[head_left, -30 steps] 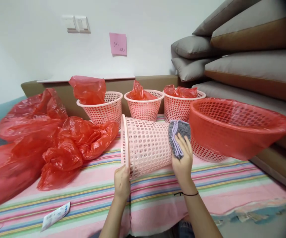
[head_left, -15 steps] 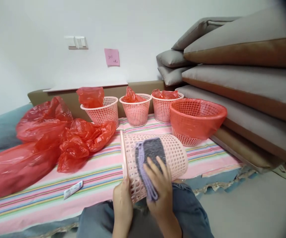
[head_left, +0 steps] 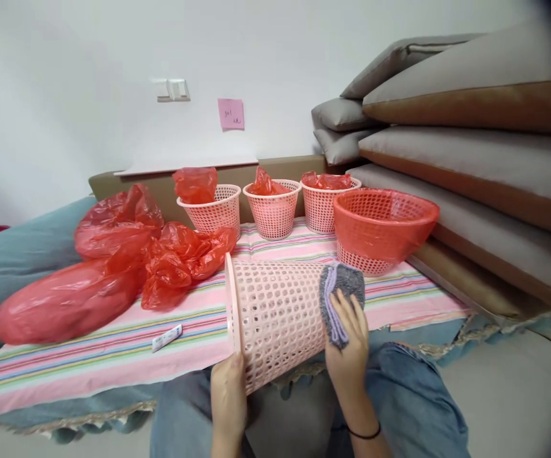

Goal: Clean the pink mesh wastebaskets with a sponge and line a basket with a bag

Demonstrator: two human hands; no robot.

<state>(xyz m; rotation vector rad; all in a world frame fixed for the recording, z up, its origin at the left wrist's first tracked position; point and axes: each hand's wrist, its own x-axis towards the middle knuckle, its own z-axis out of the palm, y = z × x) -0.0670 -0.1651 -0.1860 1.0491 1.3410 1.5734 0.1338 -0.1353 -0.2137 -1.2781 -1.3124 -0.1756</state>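
A pink perforated plastic basket lies on its side above my lap, its rim to the left and its base to the right. My left hand is closed around the near part of the rim. With my right hand I press a folded grey and purple cloth against the base end of the basket. The fingers lie over the cloth, and part of the base is hidden behind it.
Three pink baskets with red plastic bags stand at the back. A red-bag-lined basket stands right, beside stacked grey cushions. Red plastic bags and a small white tube lie left on the striped cloth.
My right hand has slid the cloth rightward along the basket, from its middle to its base end. My left hand still grips the rim. The view has shifted slightly left.
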